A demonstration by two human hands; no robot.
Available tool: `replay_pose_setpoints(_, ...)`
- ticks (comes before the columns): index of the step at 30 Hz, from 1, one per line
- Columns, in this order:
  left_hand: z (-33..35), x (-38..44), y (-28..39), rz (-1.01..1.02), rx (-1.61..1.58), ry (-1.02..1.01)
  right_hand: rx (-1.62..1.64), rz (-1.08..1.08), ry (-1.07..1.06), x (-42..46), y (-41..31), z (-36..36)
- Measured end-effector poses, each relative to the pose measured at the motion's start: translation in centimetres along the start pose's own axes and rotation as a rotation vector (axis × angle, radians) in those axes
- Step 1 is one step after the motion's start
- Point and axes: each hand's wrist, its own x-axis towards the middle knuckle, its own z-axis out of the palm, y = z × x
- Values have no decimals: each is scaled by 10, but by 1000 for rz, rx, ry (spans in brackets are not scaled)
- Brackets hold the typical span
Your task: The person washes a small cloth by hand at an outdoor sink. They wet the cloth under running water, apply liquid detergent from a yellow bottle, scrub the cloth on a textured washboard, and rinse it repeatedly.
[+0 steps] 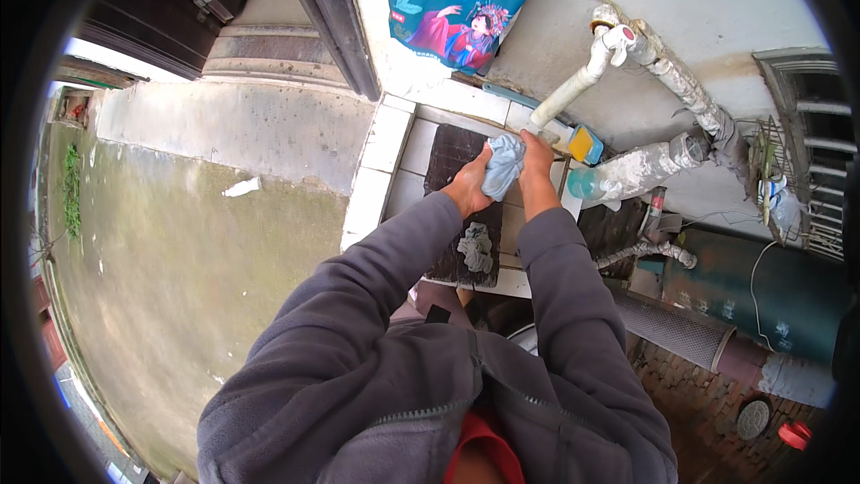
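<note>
A crumpled light-blue cloth (pixel 504 167) is bunched up between my two hands. My left hand (pixel 472 181) grips its left side, and my right hand (pixel 536 165) presses from the right. Both hands are over a white-tiled sink (pixel 415 148), close to the spout of a pale wrapped tap (pixel 578 84). Beneath them, a dark board (pixel 447 154) lies in the sink, partly hidden by my hands and left sleeve. On the board's near end rests a second wadded greyish cloth (pixel 477 247), between my forearms.
A yellow sponge (pixel 582 144) in a blue holder and a turquoise bottle (pixel 584 183) stand right of the sink. Wrapped pipes (pixel 692 91) run along the wall. A teal face-towel bag (pixel 457 7) hangs at the back. Concrete ground (pixel 201 269) spreads out on the left.
</note>
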Motion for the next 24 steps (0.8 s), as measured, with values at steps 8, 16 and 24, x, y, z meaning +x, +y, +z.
replay_pose_setpoints(8,-16,11,29,-51,-52,-157,-76,-436,-39,-62,-148,22)
replay_pose_setpoints(16,14,13,24,91,-218,-282,-599,-1325,-156,-136,-254,63)
replay_pose_setpoints(24,21,-12,30,128,-208,-212,-318,-1204,-339,-119,-249,58)
